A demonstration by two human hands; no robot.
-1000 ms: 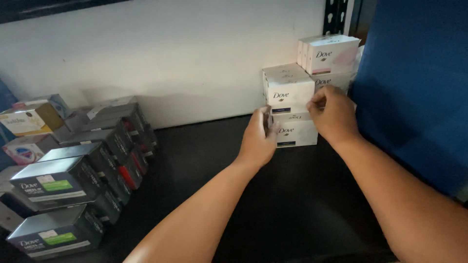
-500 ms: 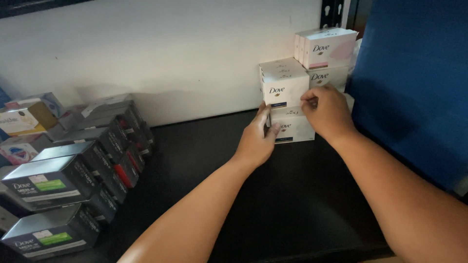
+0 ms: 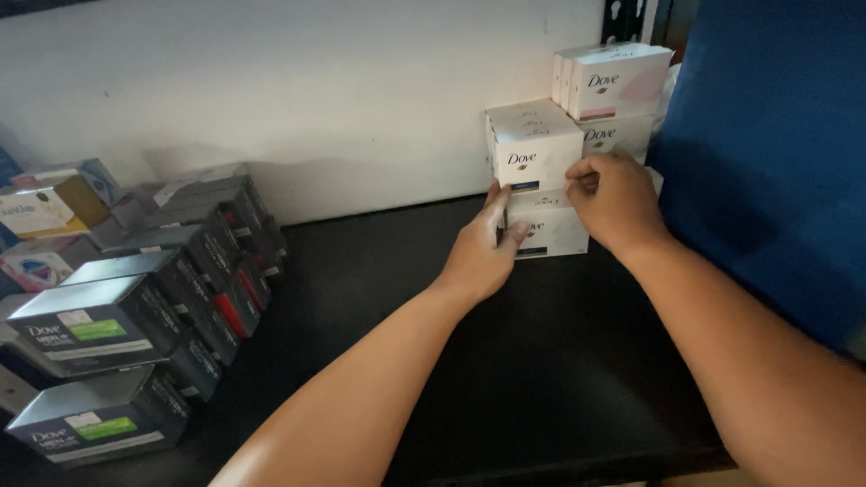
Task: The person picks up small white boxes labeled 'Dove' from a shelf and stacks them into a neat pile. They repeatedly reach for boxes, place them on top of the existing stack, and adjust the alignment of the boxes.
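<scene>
Head view | left hand (image 3: 481, 257) pressed flat to left side of lower white soap box (image 3: 552, 236), not clasping | right hand (image 3: 618, 200) pinching corner of upper white soap box (image 3: 532, 155) | stack on black shelf (image 3: 406, 298), against wall | since earlier frames: hands barely shifted, boxes squared, stack holding.

Bottom white soap box (image 3: 552, 236) half behind both hands; left-edge boxes (image 3: 36, 206) cropped, labels blurred
</scene>
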